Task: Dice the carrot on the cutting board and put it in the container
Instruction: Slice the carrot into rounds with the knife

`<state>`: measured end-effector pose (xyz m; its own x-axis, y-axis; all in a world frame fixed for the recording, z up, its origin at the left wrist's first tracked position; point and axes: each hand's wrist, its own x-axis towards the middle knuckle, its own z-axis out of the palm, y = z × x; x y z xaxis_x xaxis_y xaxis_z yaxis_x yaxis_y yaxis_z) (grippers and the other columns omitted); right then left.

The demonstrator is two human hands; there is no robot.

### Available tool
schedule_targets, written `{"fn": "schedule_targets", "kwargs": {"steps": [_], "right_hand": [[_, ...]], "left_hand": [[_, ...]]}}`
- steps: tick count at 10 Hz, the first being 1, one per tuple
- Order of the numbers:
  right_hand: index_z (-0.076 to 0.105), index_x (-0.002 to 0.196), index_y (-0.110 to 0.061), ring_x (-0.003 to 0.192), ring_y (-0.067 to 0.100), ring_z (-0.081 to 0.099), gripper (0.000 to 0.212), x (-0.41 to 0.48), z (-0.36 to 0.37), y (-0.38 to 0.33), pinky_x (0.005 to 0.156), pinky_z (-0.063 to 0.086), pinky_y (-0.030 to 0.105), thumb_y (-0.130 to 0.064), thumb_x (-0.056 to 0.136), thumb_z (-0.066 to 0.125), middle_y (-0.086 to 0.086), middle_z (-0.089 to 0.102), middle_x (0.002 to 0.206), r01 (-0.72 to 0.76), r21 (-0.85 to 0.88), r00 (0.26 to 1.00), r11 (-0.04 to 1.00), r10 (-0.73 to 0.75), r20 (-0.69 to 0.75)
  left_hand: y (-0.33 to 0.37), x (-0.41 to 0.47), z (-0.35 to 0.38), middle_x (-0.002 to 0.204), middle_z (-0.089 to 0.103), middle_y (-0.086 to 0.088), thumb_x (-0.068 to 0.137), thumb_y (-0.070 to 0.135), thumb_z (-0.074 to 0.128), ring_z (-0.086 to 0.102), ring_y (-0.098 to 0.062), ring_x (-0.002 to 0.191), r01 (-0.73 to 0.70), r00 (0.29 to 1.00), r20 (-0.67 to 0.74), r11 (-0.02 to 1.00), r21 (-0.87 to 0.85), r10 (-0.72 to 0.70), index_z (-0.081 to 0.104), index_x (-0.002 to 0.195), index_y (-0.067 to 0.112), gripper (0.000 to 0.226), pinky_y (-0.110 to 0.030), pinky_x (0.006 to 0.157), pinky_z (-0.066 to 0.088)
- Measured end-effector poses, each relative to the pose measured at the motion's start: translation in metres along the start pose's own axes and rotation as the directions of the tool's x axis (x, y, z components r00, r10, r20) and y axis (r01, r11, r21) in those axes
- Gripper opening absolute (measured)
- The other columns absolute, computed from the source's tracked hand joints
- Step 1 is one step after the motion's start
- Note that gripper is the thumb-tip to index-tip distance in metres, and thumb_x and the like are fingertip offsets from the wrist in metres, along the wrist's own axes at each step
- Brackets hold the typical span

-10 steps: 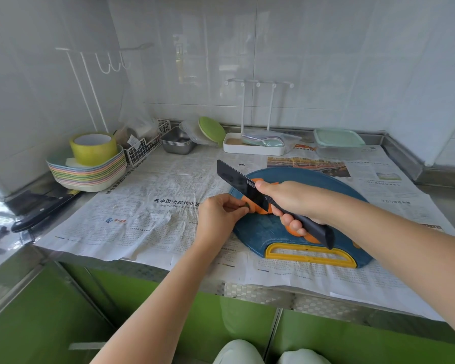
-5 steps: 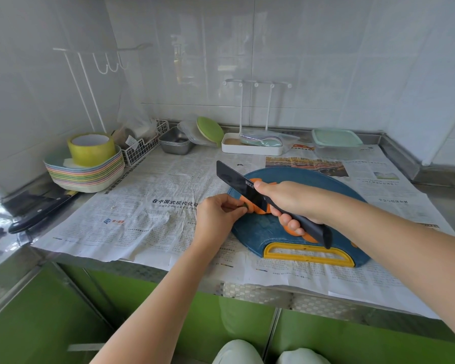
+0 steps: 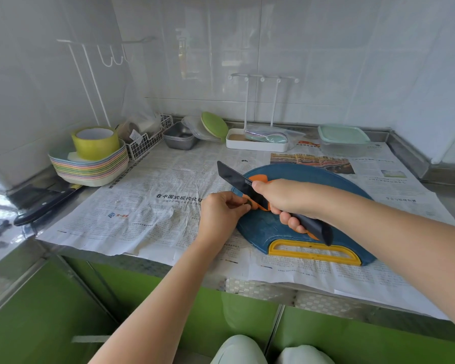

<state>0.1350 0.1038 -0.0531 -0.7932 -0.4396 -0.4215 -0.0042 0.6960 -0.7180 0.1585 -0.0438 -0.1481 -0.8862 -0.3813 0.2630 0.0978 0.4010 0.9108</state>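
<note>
Your left hand (image 3: 221,215) pinches the orange carrot (image 3: 258,178) at nine o'clock on the round blue cutting board (image 3: 263,228), steadying it while your right hand (image 3: 286,197) wraps fingers round the black knife (image 3: 234,177) for slicing.

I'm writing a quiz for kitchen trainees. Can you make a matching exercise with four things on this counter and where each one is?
Things:
1 black knife
2 carrot
3 lidded container
4 tape roll

Places:
A on the stack of plates, far left
B at the back right
C in the right hand
D on the blue cutting board

Pairs: 1-C, 2-D, 3-B, 4-A
</note>
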Motion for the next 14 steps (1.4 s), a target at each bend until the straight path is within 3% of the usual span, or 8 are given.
{"fn": "schedule_targets", "kwargs": {"steps": [1,3,5,6,8,9,12,14], "right_hand": [[0.051,0.078,-0.024,0.029,0.011,0.036,0.036,0.001,0.002,-0.004,0.036,0.030,0.019,-0.047,0.101,0.035,-0.008,0.043,0.036,0.003,-0.034,1.000,0.999,-0.004,-0.016],[0.042,0.072,-0.014,0.022,0.012,0.037,0.066,0.011,0.007,-0.016,0.034,0.035,0.014,-0.075,0.091,0.027,-0.002,0.039,0.034,-0.311,-0.150,0.950,0.938,0.307,-0.052],[0.043,0.075,-0.010,0.030,0.014,0.037,0.068,0.015,0.013,-0.021,0.040,0.034,0.022,-0.073,0.093,0.024,0.004,0.042,0.051,-0.321,-0.244,0.947,0.915,0.302,-0.111],[0.044,0.083,-0.006,0.045,0.018,0.036,0.069,0.009,0.017,-0.029,0.047,0.033,0.029,-0.070,0.095,0.023,0.008,0.041,0.060,-0.337,-0.270,0.941,0.902,0.313,-0.129],[0.044,0.087,-0.005,0.045,0.019,0.038,0.065,0.010,0.018,-0.030,0.047,0.034,0.027,-0.066,0.097,0.024,0.008,0.042,0.059,-0.304,-0.288,0.951,0.908,0.270,-0.150],[0.049,0.092,-0.002,0.036,0.020,0.042,0.071,0.020,0.024,-0.018,0.042,0.038,0.021,-0.068,0.096,0.024,0.010,0.047,0.055,-0.325,-0.318,0.944,0.890,0.286,-0.165],[0.044,0.071,-0.013,0.033,0.014,0.038,0.064,0.036,0.006,0.004,0.038,0.037,0.019,-0.072,0.092,0.034,0.001,0.042,0.045,-0.272,0.000,0.961,0.962,0.272,0.053],[0.042,0.066,-0.014,0.033,0.012,0.033,0.064,0.030,-0.010,-0.005,0.037,0.034,0.017,-0.072,0.092,0.035,0.000,0.038,0.046,-0.178,0.097,0.983,0.979,0.174,0.056]], "left_hand": [[-0.002,0.000,0.000,0.074,0.069,0.010,0.077,0.004,0.076,0.064,0.002,0.068,-0.001,1.000,-0.005,1.000,-0.002,0.001,0.070,0.072,0.018,0.016,-0.010,0.067,0.050],[-0.003,0.003,0.001,0.073,0.067,0.013,0.076,0.004,0.076,0.062,0.009,0.065,0.022,1.000,-0.006,1.000,-0.020,-0.022,0.069,0.073,0.018,0.015,-0.009,0.067,0.049],[-0.004,0.003,0.001,0.067,0.063,0.019,0.078,0.004,0.075,0.059,0.013,0.060,0.034,0.999,-0.008,0.999,-0.019,-0.034,0.069,0.073,0.016,0.015,-0.005,0.061,0.045],[-0.002,0.003,0.000,0.066,0.062,0.019,0.079,0.002,0.074,0.058,0.015,0.058,0.047,0.999,-0.001,0.998,-0.029,-0.047,0.069,0.076,0.010,0.010,-0.003,0.060,0.044],[-0.001,0.004,-0.001,0.064,0.061,0.018,0.078,0.004,0.075,0.056,0.013,0.056,0.042,0.999,-0.012,0.999,-0.019,-0.042,0.067,0.071,0.017,0.017,-0.004,0.058,0.043],[-0.002,0.002,0.002,0.066,0.061,0.017,0.075,0.005,0.077,0.056,0.015,0.058,0.024,1.000,-0.014,1.000,-0.004,-0.024,0.070,0.073,0.011,0.011,-0.003,0.060,0.043],[-0.005,0.003,0.001,0.074,0.069,0.012,0.075,0.006,0.077,0.067,-0.003,0.074,0.042,0.999,-0.027,0.999,-0.017,-0.043,0.069,0.071,0.023,0.019,-0.015,0.072,0.052],[-0.007,0.005,-0.002,0.074,0.071,0.009,0.076,0.008,0.077,0.066,-0.001,0.069,0.064,0.996,-0.060,0.995,-0.077,-0.068,0.069,0.074,0.021,0.015,-0.013,0.067,0.051]]}}
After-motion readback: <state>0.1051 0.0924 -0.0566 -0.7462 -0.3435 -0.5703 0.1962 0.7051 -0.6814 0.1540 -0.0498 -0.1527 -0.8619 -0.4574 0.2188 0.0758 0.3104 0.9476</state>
